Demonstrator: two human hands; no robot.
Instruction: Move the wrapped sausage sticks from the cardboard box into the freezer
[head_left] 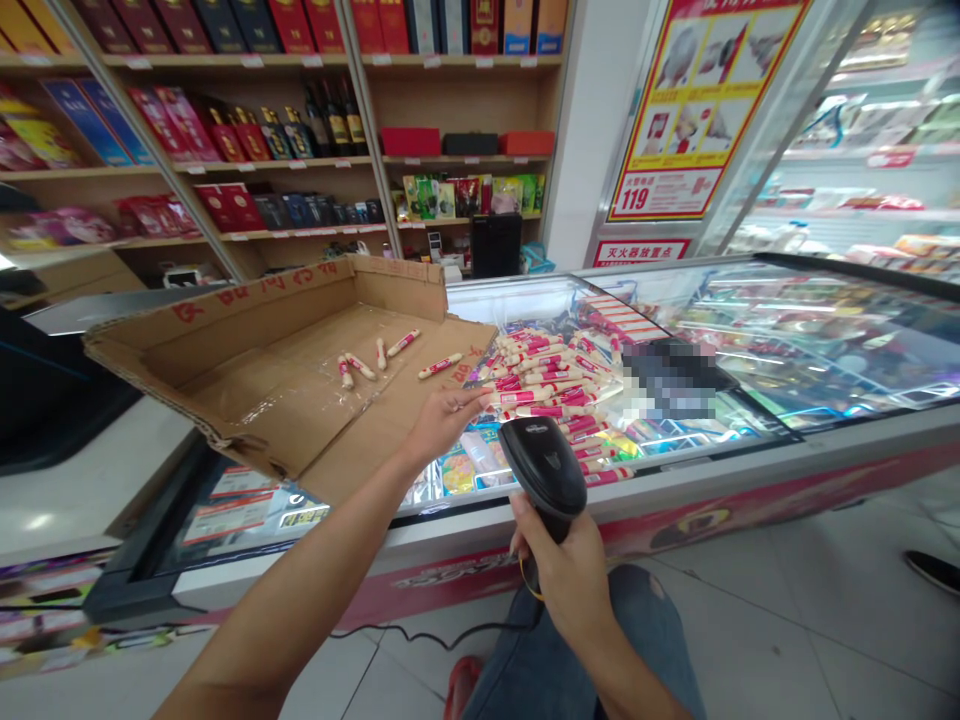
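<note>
My right hand (564, 560) is wrapped round the handle of a black barcode scanner (546, 462), held upright in front of the freezer's front edge. My left hand (444, 415) reaches forward over the freezer lid, its fingertips pinching one red-and-white wrapped sausage stick (517, 397) at the near edge of a heap of the same sticks (559, 370). The heap lies on the glass lid. To the left, an open cardboard box (247, 360) lies tilted on the freezer, with several loose sticks (379, 362) inside it.
The chest freezer (675, 490) has sliding glass lids and a red front panel. A blurred dark item (671, 380) lies beside the heap. Wooden shelves (300, 160) with boxed goods and bottles stand behind. A glass-door cooler (862, 150) is at the right. The scanner's cable (420, 634) trails on the tiled floor.
</note>
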